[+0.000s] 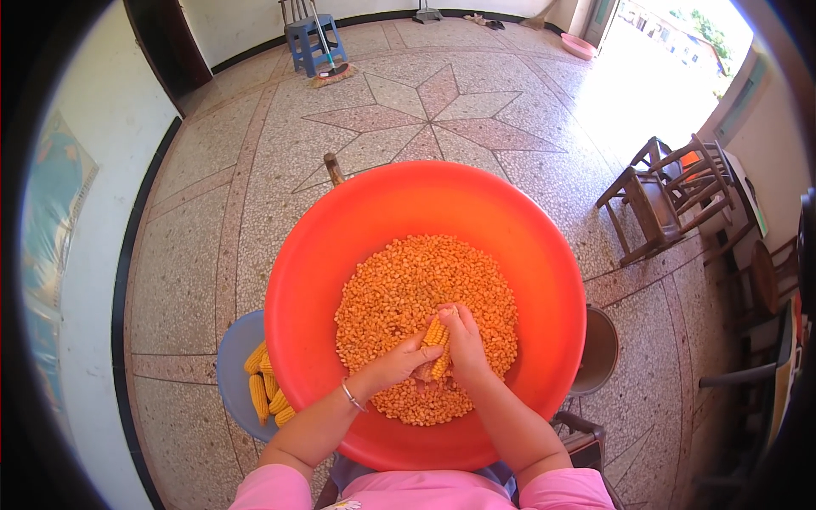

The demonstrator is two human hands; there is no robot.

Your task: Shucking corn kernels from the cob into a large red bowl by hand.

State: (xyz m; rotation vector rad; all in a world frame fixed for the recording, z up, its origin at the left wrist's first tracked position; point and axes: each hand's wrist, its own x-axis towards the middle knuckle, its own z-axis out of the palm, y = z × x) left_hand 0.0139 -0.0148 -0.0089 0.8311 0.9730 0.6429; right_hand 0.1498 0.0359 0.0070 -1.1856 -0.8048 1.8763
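Note:
Both hands are over a large red plastic basin (542, 280), which stands directly before me. Between them is a partly shelled corn cob (438, 341) with rows of yellow kernels still on it. My left hand (408, 358) grips its lower part, the thumb lying across the kernels. At the cob's upper end, my right hand (464, 341) wraps its fingers around the tip. A broad heap of loose corn kernels (427, 274) covers the basin's bottom beneath my hands. The underside of the cob is mostly hidden.
Left of the basin, a blue plastic basin (233, 382) holds several whole corn cobs (258, 398). A dark bucket (596, 350) stands at the right. Wooden chairs (656, 204) are farther right. A blue stool (312, 41) and a broom (333, 73) are by the far wall.

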